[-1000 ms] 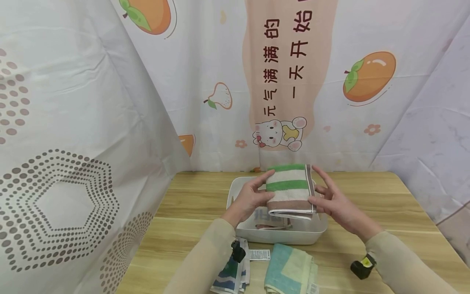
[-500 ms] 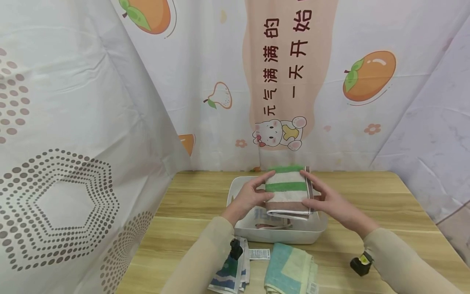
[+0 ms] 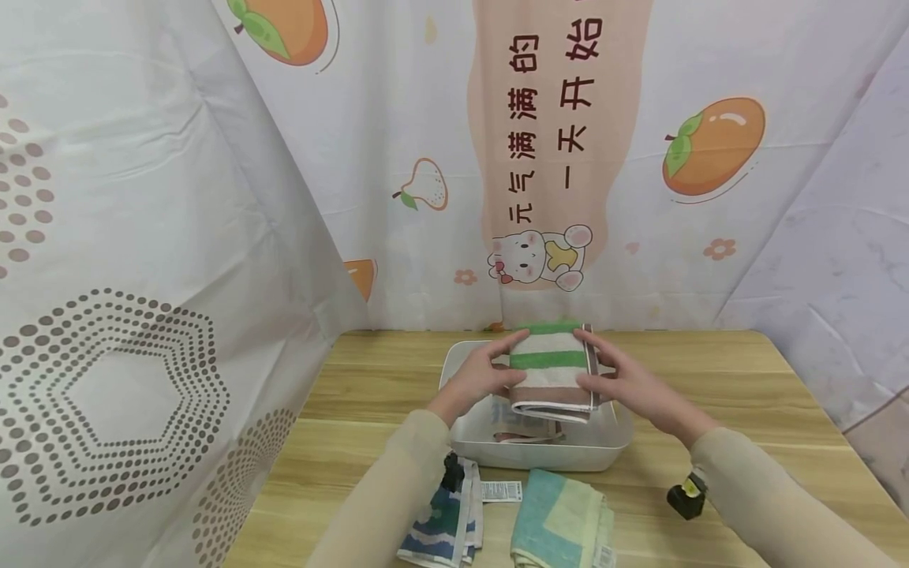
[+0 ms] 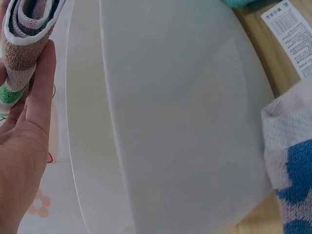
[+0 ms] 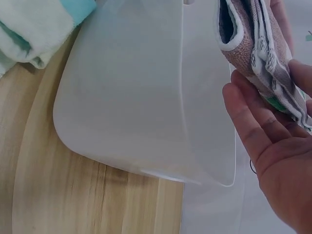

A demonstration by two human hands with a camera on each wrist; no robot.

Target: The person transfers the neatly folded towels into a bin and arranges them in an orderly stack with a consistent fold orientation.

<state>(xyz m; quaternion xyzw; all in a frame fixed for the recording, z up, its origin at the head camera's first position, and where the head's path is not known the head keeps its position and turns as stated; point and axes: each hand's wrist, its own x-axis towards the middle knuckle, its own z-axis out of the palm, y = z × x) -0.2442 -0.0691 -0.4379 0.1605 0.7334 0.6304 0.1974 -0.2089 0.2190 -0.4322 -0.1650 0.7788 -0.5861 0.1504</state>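
Note:
A folded towel (image 3: 548, 371) with green, white and brown stripes is held above the white plastic bin (image 3: 540, 457). My left hand (image 3: 477, 379) grips its left edge, thumb in front and fingers behind. On the opposite edge, my right hand (image 3: 632, 386) pinches it the same way. The right wrist view shows the towel's stacked layers (image 5: 263, 53) between thumb and fingers. In the left wrist view, a rolled fold of the towel (image 4: 29, 44) lies against the fingers. Inside the bin, a brownish strip of cloth shows at the bottom, largely hidden.
In front of the bin lie a blue, green and white towel (image 3: 443, 525), partly behind my left sleeve, and a teal and yellow folded towel (image 3: 561, 521). A white printed label (image 3: 502, 491) sits between them. The wooden table (image 3: 710, 410) meets a printed curtain (image 3: 426, 260) at the back.
The striped towel has shifted slightly left and down over the bin. My right hand has moved left, its fingers coming onto the towel's right edge. The towels on the table stay put.

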